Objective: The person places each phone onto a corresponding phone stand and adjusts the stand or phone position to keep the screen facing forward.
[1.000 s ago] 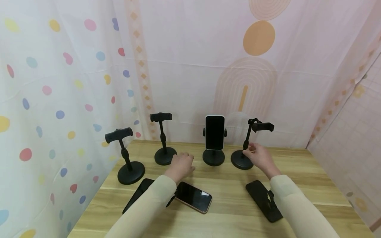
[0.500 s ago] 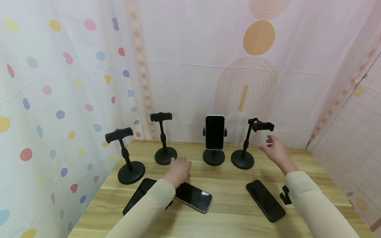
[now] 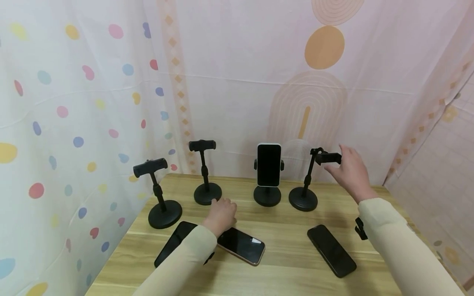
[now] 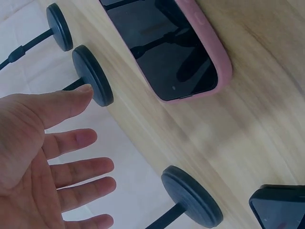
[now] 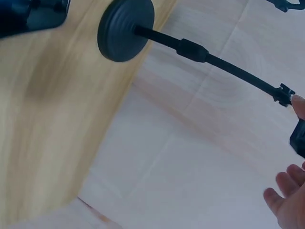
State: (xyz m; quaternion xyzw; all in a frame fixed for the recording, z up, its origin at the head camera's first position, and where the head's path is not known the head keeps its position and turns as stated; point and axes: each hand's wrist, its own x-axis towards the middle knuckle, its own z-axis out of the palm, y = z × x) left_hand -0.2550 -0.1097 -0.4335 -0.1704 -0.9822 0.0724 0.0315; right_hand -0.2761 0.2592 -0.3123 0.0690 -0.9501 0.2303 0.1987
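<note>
A pale pink fabric curtain (image 3: pixel 229 102) printed with arches and discs hangs behind the far edge, and a white fabric curtain (image 3: pixel 92 123) with multicoloured dots covers the left side. In front of them stretches a light wood-grain tabletop (image 3: pixel 285 263). At its far right stands a black phone stand with a round base and slim pole (image 3: pixel 308 180), upright, its black clamp (image 3: pixel 327 158) reaching out to the right. The right hand (image 3: pixel 352 172), in a cream sleeve (image 3: pixel 400 242), is raised at that clamp, which sits between thumb and fingers; the fingers are parted rather than pinching, and whether the thumb touches cannot be told. Left of this stand, a white-edged phone (image 3: pixel 269 164) is held upright in a second black stand (image 3: pixel 267 197). Farther left are a third black stand (image 3: pixel 204 170) and, nearer, a fourth black stand (image 3: pixel 157 190), both with bare clamps. The left hand (image 3: pixel 220 216) hovers near the middle, its fingers straight and spread, holding nothing. Just beside it on the near side lies a phone in a pink case (image 3: pixel 242 245), screen up. A black phone (image 3: pixel 175 242) lies to its left, partly covered by the left sleeve (image 3: pixel 181 261), and another black phone (image 3: pixel 331 250) lies near right, in front of the far-right stand.
</note>
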